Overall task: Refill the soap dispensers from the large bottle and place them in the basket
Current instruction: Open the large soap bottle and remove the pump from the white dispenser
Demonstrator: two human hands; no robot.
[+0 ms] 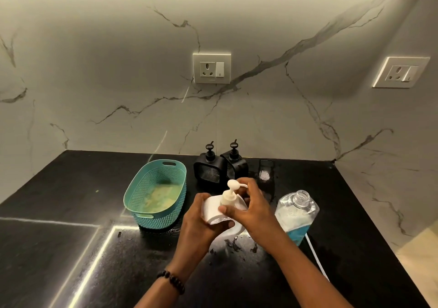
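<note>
Dark beaded bracelet (171, 281), left wrist

Basket (155, 195) left of held dispenser (216, 209), 2 dispensers (220, 165) behind, large bottle (296, 215) right.

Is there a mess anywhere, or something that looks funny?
Yes, a little. Wet splashes glisten on the black counter under the hands. The large bottle stands with no cap on, its neck open beside the right hand. The teal basket holds no dispensers yet.
</note>
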